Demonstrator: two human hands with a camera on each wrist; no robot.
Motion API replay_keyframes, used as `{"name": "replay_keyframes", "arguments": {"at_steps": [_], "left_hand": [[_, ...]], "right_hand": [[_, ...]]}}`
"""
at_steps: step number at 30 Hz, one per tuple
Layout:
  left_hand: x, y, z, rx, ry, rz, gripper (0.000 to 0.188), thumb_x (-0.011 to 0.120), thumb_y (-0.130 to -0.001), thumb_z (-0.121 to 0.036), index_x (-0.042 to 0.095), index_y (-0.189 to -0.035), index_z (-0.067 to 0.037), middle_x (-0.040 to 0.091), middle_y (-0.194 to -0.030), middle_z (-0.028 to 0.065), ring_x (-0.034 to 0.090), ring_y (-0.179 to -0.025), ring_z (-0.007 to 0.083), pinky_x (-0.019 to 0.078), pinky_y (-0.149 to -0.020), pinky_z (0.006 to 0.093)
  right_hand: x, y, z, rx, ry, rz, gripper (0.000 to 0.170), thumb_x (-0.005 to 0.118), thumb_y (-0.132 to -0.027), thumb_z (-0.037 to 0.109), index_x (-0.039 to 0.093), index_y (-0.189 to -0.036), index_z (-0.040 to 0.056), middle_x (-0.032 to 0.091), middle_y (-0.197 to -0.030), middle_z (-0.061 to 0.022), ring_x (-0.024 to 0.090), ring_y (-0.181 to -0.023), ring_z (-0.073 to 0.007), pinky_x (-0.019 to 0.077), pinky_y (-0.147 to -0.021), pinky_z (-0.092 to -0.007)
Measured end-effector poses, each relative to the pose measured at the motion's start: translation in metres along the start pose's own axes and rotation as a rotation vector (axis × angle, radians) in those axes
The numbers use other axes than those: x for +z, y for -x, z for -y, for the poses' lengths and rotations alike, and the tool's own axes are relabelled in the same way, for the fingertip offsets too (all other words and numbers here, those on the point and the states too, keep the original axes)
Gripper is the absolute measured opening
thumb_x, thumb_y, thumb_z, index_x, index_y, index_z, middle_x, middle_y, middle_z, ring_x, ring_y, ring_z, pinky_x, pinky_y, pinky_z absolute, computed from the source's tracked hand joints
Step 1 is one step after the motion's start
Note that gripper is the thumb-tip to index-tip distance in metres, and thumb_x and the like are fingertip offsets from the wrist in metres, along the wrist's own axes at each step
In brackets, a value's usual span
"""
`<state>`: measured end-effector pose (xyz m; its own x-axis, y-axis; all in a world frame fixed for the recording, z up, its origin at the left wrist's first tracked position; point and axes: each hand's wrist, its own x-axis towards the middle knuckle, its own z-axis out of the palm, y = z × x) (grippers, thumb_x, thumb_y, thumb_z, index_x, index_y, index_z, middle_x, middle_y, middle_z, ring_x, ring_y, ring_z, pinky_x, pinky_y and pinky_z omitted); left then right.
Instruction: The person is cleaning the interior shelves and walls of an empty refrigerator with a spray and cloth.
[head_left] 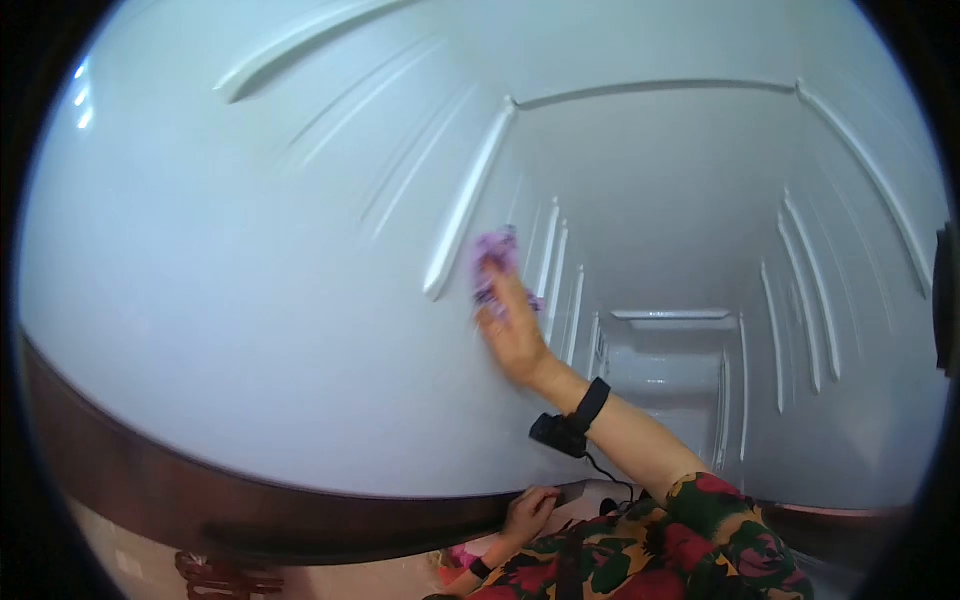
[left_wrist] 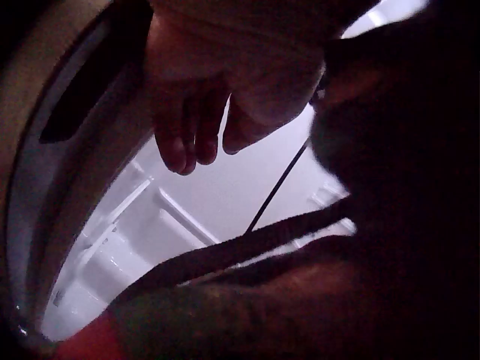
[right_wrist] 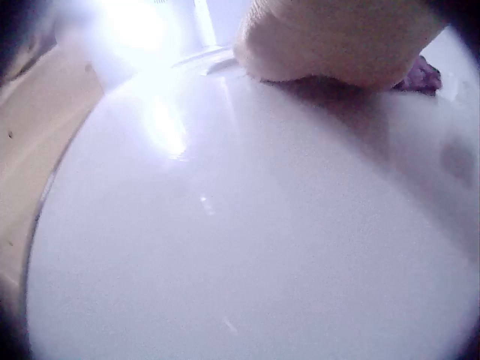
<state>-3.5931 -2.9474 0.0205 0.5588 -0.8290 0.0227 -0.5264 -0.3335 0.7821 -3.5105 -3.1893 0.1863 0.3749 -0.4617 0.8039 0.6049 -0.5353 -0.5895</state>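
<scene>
A bunched purple patterned cloth [head_left: 497, 250] lies against the white left inner wall [head_left: 250, 300], beside a raised rib, in the head view. My right hand [head_left: 515, 335] holds it against that wall, its fingers and thumb around the cloth. In the right wrist view the heel of the right hand [right_wrist: 337, 41] is at the top, with a bit of the cloth [right_wrist: 421, 76] past it; the fingers are hidden. Low in the head view, my left hand [head_left: 530, 515] is at the brown front edge, loosely bent. Dark fingers of the left hand [left_wrist: 199, 124] hang down in the left wrist view, with nothing visible in them.
Raised ribs [head_left: 800, 300] line the right inner wall. A stepped white section [head_left: 665, 370] lies deeper inside. The brown edge [head_left: 300, 520] curves across the bottom left, with a reddish-brown object [head_left: 225, 577] on the floor beyond. A black cable [head_left: 612, 475] hangs by the right wrist.
</scene>
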Motion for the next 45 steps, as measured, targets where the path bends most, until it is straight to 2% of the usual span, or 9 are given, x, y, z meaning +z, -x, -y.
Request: {"name": "replay_keyframes", "arguments": {"at_steps": [4,6,13,17,22,36,38,42,45], "left_hand": [[-0.010,0.002,-0.003,0.011,-0.044,0.031,0.016,0.055,-0.082,-0.013,0.060,-0.095,-0.004,0.059,-0.086,0.0120,0.059,-0.072,0.0231,0.0458,-0.063,0.0292],[-0.014,0.000,0.000,0.097,-0.051,0.035,0.017,0.055,-0.082,-0.014,0.060,-0.095,-0.004,0.059,-0.087,0.0119,0.059,-0.073,0.0245,0.0460,-0.064,0.0306],[-0.014,0.002,0.000,0.056,0.005,0.019,0.019,0.056,-0.081,-0.014,0.060,-0.097,-0.003,0.060,-0.089,0.0129,0.060,-0.078,0.0269,0.0470,-0.068,0.0316],[-0.005,0.010,0.019,0.099,-0.050,-0.034,0.017,0.058,-0.080,-0.014,0.061,-0.094,-0.005,0.061,-0.090,0.0137,0.060,-0.082,0.0297,0.0477,-0.071,0.0360],[0.000,0.013,0.013,0.192,-0.107,-0.147,0.014,0.061,-0.078,-0.014,0.063,-0.090,-0.007,0.061,-0.087,0.0118,0.060,-0.080,0.0297,0.0483,-0.068,0.0355],[0.005,-0.007,-0.022,-0.031,0.408,-0.080,0.029,0.058,-0.080,-0.004,0.055,-0.109,-0.002,0.061,-0.093,0.0101,0.059,-0.084,0.0193,0.0459,-0.075,0.0297],[0.001,-0.023,-0.027,-0.009,0.437,0.043,0.038,0.055,-0.086,-0.015,0.045,-0.121,-0.004,0.058,-0.105,0.0113,0.056,-0.094,0.0218,0.0438,-0.084,0.0337],[0.011,-0.073,-0.084,-0.244,1.541,0.069,0.061,0.038,-0.090,-0.050,0.034,-0.129,-0.005,0.045,-0.125,0.0104,0.042,-0.117,0.0244,0.0381,-0.095,0.0397],[0.027,-0.111,-0.121,-0.416,1.733,0.099,0.052,0.032,-0.093,-0.044,0.033,-0.129,-0.005,0.040,-0.129,0.0112,0.043,-0.115,0.0285,0.0412,-0.090,0.0428]], "right_hand": [[0.000,0.015,0.019,0.291,-0.109,0.076,0.050,0.048,-0.086,0.015,0.032,-0.129,-0.0051,0.032,-0.134,-0.0201,0.029,-0.127,-0.0317,0.0207,-0.103,-0.0383],[0.018,0.040,0.043,-0.157,0.005,0.077,0.052,0.049,-0.086,0.019,0.034,-0.130,-0.0035,0.033,-0.134,-0.0210,0.029,-0.126,-0.0384,0.0199,-0.103,-0.0439],[0.014,0.014,0.068,-0.623,-0.017,0.322,0.048,0.050,-0.085,0.017,0.037,-0.128,-0.0010,0.033,-0.132,-0.0252,0.029,-0.127,-0.0384,0.0206,-0.104,-0.0450],[0.002,-0.023,0.006,0.116,-0.045,-0.039,0.050,0.045,-0.090,0.022,0.031,-0.130,-0.0051,0.035,-0.132,-0.0238,0.030,-0.126,-0.0329,0.0225,-0.104,-0.0371],[-0.009,-0.080,-0.057,0.381,-0.219,-0.229,0.050,0.049,-0.089,0.022,0.034,-0.128,-0.0051,0.041,-0.127,-0.0188,0.038,-0.120,-0.0274,0.0260,-0.102,-0.0338],[0.029,-0.001,0.106,-0.226,-0.098,-0.083,0.036,0.055,-0.076,-0.001,0.052,-0.112,0.0039,0.048,-0.115,-0.0149,0.041,-0.115,-0.0294,0.0291,-0.098,-0.0380],[0.000,0.034,0.082,-0.087,-0.314,0.098,0.031,0.054,-0.077,-0.001,0.053,-0.108,0.0034,0.050,-0.113,-0.0132,0.046,-0.109,-0.0250,0.0336,-0.095,-0.0347],[-0.079,0.093,0.049,0.975,-0.481,-0.118,0.022,0.050,-0.081,0.005,0.054,-0.102,0.0021,0.054,-0.104,-0.0047,0.049,-0.095,-0.0103,0.0396,-0.083,-0.0253],[-0.107,0.140,0.025,1.019,-0.200,-0.258,0.027,0.051,-0.076,0.006,0.054,-0.102,0.0031,0.055,-0.101,-0.0075,0.052,-0.094,-0.0167,0.0407,-0.083,-0.0301]]}}
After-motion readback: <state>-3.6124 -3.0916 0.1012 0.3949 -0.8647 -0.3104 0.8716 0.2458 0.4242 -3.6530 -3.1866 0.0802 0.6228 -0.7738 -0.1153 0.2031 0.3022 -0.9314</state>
